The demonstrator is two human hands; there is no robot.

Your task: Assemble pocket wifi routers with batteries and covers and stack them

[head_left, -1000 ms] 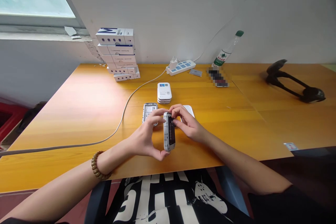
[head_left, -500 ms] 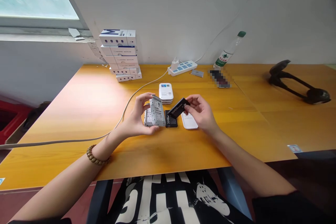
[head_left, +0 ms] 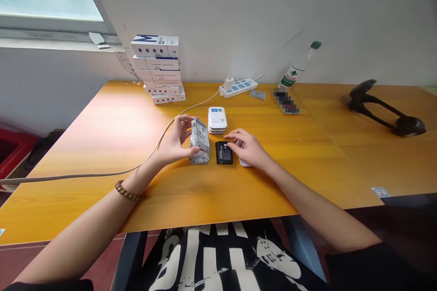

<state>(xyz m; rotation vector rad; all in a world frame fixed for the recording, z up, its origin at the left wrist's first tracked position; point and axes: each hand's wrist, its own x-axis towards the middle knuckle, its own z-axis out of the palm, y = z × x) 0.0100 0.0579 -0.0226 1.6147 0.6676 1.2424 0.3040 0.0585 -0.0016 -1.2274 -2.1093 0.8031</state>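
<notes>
Between the thumb and fingers of my left hand [head_left: 179,140] is a portable Wi-Fi router [head_left: 200,134] with its back cover off, tilted so its labelled inside shows. Below it on the table lies another uncovered router [head_left: 200,158], partly hidden. My right hand [head_left: 247,146] hovers at a small stack of black 3000mAh batteries [head_left: 224,154]. Its thumb is at the top battery's upper right corner, and the index finger stretches past the edge, apart from the thumb. Under that hand a white cover-like piece [head_left: 244,162] is mostly hidden.
Behind the hands stands a stack of white routers [head_left: 217,119]. White boxes [head_left: 157,68] are piled at the back left. A cable [head_left: 136,170] runs from a power strip [head_left: 239,87] past my left wrist. A bottle [head_left: 295,70], a blurred phone [head_left: 287,101] and a black stand [head_left: 385,107] sit rightward.
My right hand has lowered the battery it held onto the other battery and loosened its fingers. My left hand has shifted slightly up and left with the router.
</notes>
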